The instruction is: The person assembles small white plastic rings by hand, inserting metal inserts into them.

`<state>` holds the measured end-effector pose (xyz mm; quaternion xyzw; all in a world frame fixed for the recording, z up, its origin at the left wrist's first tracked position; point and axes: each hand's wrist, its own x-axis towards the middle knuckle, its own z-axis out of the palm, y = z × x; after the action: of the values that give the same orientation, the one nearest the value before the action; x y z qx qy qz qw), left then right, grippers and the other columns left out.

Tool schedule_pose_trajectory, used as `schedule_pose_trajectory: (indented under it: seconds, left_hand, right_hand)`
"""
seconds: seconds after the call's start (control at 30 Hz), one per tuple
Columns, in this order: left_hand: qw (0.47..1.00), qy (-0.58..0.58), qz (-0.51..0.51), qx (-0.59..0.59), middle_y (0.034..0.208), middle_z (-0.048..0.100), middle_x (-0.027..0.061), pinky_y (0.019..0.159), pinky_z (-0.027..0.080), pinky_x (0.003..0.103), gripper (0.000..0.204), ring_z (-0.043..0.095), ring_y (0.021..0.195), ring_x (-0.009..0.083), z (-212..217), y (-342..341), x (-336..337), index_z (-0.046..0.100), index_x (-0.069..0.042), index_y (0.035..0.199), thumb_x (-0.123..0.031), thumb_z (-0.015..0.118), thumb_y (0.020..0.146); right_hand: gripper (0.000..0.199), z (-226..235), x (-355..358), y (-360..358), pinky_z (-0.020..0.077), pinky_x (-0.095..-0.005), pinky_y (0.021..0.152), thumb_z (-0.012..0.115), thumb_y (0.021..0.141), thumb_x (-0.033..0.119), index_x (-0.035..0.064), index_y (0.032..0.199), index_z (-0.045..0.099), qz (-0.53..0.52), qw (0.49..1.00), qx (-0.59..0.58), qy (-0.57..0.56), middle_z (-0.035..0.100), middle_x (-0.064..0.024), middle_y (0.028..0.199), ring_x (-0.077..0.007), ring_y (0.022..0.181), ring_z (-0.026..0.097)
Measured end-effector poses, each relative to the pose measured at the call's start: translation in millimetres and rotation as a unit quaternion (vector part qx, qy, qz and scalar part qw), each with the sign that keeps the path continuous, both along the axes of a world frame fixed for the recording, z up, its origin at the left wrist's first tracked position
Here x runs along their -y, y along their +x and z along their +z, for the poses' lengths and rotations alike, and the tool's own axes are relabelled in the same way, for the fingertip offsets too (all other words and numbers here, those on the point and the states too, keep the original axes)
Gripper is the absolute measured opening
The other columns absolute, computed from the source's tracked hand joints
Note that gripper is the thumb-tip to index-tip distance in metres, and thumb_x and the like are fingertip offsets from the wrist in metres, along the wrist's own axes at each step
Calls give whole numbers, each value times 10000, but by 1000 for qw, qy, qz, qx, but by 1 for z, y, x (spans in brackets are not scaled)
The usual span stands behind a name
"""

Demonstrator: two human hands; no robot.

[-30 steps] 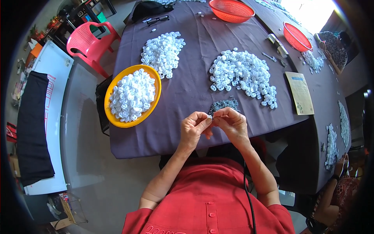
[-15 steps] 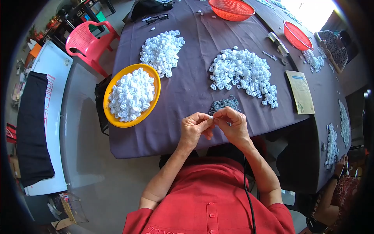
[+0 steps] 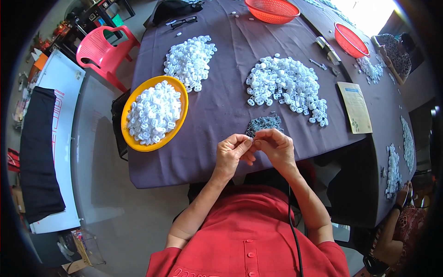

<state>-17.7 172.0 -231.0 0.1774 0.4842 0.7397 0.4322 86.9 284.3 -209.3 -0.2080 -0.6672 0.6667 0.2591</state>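
Observation:
My left hand (image 3: 231,152) pinches a small white plastic piece (image 3: 250,140) between thumb and forefinger, in front of my body near the table's edge. Close against it, my right hand (image 3: 276,148) is closed too, its thumb and forefinger pressed together. Whatever its fingertips hold is too small and covered to make out. Just beyond the hands lies a little heap of grey screw-like parts (image 3: 265,122). Farther off is a wide pile of white oval plastic pieces with holes (image 3: 288,83). Another white pile (image 3: 189,60) lies to the left, beside a heaped yellow bowl (image 3: 181,122).
A dark cloth covers the table (image 3: 226,83). Red baskets (image 3: 272,11) stand at the far side. A yellowish envelope (image 3: 354,108) and a box cutter (image 3: 328,51) lie to the right. People (image 3: 397,55) sit along the right side. A pink chair (image 3: 104,51) is left.
Both hands stay together at nearly the same spot, with only small finger movements. The view has shifted slightly, and the white piece shows less plainly.

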Motion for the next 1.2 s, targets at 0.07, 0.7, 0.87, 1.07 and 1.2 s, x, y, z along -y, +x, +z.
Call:
schedule_pose_trajectory:
  seconds: [0.07, 0.7, 0.87, 1.07, 1.2]
  left_hand:
    - [1000, -2, -4, 1, 759, 658, 94, 472, 514, 235, 153, 615, 552, 132, 1, 1, 0, 617, 4, 940, -143, 581, 916]
    - [999, -12, 10, -51, 678, 640, 53, 400, 375, 178, 110, 504, 462, 54, -7, 4, -4, 611, -35, 888, -140, 590, 913]
    - [994, -29, 13, -106, 663, 642, 51, 405, 388, 183, 129, 510, 468, 53, -1, 5, -11, 613, -28, 859, -141, 585, 915]
    - [998, -25, -4, -52, 713, 653, 72, 448, 457, 196, 138, 569, 518, 82, 0, 1, -13, 604, -14, 914, -142, 556, 932]
    - [998, -18, -8, -53, 731, 658, 93, 470, 490, 212, 161, 600, 551, 103, 2, -3, -11, 595, 8, 937, -142, 536, 942]
  right_hand:
    - [104, 1, 1, 1, 526, -232, 683, 628, 824, -41, 0, 920, 627, -20, 999, 36, 19, 662, -33, 780, -90, 730, 626]
    - [21, -8, 0, 1, 482, -243, 554, 549, 867, -4, -11, 854, 565, 23, 994, 45, 98, 616, -55, 688, -91, 628, 595]
    - [36, -2, -7, 1, 495, -229, 572, 574, 867, 10, -11, 843, 589, 24, 997, 68, 23, 637, -44, 680, -81, 643, 608]
    - [27, -7, -10, -4, 486, -222, 574, 602, 864, 17, -7, 852, 609, 1, 995, 95, -24, 631, -19, 692, -65, 640, 586]
    - [44, -11, -9, -8, 473, -219, 596, 577, 875, 0, -20, 873, 616, 16, 995, 80, -50, 610, -6, 708, -52, 658, 550]
